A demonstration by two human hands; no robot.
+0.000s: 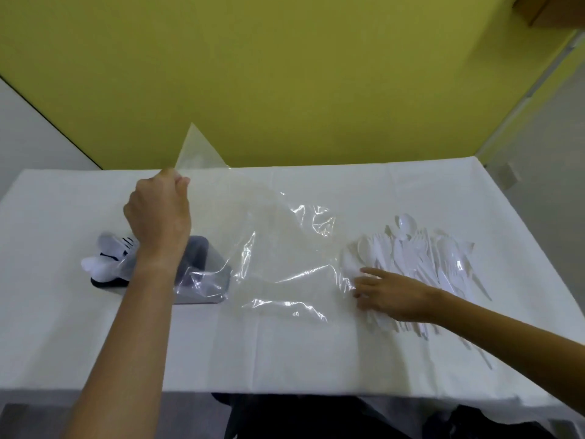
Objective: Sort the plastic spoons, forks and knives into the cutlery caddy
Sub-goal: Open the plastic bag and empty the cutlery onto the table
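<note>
While left hand pinches the bag up, probably clearing it away, right hand lies flat, fingers straight, on the cutlery at right, pinning it I guess

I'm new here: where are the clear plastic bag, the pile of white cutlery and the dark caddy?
plastic bag (285, 248): head view, its crinkled middle.
pile of cutlery (418, 258): head view, middle of the heap.
caddy (201, 251): head view, its dark upper wall.
</note>
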